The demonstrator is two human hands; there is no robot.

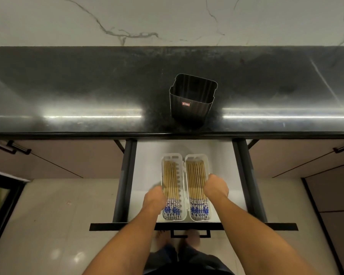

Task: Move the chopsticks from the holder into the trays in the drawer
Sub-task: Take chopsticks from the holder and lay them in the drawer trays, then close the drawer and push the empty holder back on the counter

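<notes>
Chopsticks (pixel 171 185), pale bamboo with blue-and-white patterned handle ends: we record two lots. Each lies flat in a single layer, sticks parallel, patterned ends toward the person.

Item: left tray (pixel 172 156), long, white plastic, rounded corners, slotted inner wall. It holds the first lot of chopsticks.

Item: right tray (pixel 197 155), of the same make. It holds the second lot. We find the two trays side by side, their long rims meeting, on the white floor of the drawer (pixel 147 167). The drawer is a black-framed pull-out standing open under the counter edge, its black bar handle (pixel 190 234) nearest the person.

Item: holder (pixel 191 100), black, ribbed, square-mouthed, with a small red label on its front. It stands upright on the glossy black stone countertop (pixel 87 86), near the front edge above the drawer and well apart from the trays.

Item: left hand (pixel 154 197), against the outer long wall of the left tray, back uppermost, slightly blurred. Its fingers curl down out of our sight, and we cannot tell whether they grip the wall.

Item: right hand (pixel 216 187), against the outer long wall of the right tray, partway along it. Its fingers are likewise curled under and hidden, so we cannot tell the hold.

Sundries: white marble wall (pixel 167 16) with grey veins; brown cabinet doors (pixel 68 157) with black handles either side of the drawer; pale tiled floor (pixel 58 215); bare feet (pixel 187 242), blurred, below the drawer front.
</notes>
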